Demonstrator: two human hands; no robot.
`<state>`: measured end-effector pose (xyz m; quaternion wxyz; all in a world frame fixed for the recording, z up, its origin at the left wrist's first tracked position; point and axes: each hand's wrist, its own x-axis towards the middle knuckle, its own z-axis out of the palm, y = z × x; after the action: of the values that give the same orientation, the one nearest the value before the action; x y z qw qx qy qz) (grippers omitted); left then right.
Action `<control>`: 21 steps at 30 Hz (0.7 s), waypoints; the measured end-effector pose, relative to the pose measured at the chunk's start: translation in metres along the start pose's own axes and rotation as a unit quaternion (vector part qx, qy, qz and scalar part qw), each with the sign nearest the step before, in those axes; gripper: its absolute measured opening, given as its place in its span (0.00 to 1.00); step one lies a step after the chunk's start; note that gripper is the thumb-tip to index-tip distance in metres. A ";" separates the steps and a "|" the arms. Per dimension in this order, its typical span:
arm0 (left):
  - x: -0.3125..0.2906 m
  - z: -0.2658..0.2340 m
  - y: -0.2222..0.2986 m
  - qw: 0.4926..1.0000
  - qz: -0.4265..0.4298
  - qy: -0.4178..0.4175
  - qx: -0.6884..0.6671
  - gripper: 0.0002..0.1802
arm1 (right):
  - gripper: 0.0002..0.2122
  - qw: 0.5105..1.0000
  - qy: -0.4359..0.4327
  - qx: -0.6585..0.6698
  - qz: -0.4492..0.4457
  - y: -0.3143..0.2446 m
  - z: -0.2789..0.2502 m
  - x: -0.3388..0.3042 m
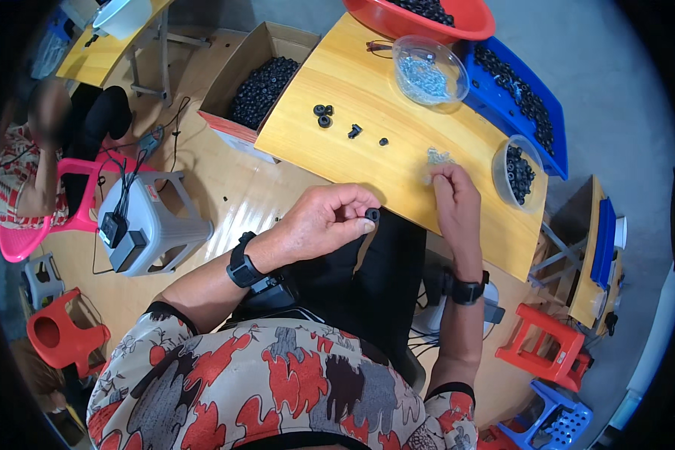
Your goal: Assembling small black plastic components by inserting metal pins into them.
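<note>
My left hand (319,225) is closed at the front edge of the yellow table (352,165), pinching a small black ring-shaped part (372,215) between thumb and fingertips. My right hand (456,199) rests over the table beside a little heap of small shiny silvery pieces (439,156). Its fingers are pressed together at that heap; whatever they hold is too small to make out. Farther back lie a cluster of black round parts (323,115), a darker odd-shaped black piece (355,131) and a single black part (383,141).
A clear tub (463,88) of silvery pieces, a clear tub (498,180) of black parts, a blue tray (562,154) and a red basin (472,30) stand at the table's far and right sides. Left of it sits a cardboard box (221,82). Another person (34,176) sits at far left near a grey stool (174,232).
</note>
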<state>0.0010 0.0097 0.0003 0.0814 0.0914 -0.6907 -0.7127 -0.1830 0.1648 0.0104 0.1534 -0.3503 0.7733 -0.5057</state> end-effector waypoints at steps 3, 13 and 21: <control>-0.001 0.000 0.002 1.000 0.012 0.001 -0.007 0.11 | 0.07 0.949 0.074 -0.300 -0.066 0.018 -0.009 0.001; 0.000 0.001 0.000 1.000 0.013 -0.003 0.000 0.12 | 0.05 0.967 0.090 -0.230 -0.065 0.025 -0.009 -0.006; 0.000 0.001 0.003 1.000 -0.012 0.000 -0.005 0.11 | 0.05 0.964 0.062 -0.251 -0.062 0.005 0.018 -0.001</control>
<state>0.0005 0.0108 0.0037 0.0733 0.0992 -0.6857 -0.7173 -0.1736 0.1543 -0.0018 -0.0190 -0.3931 0.8601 -0.3246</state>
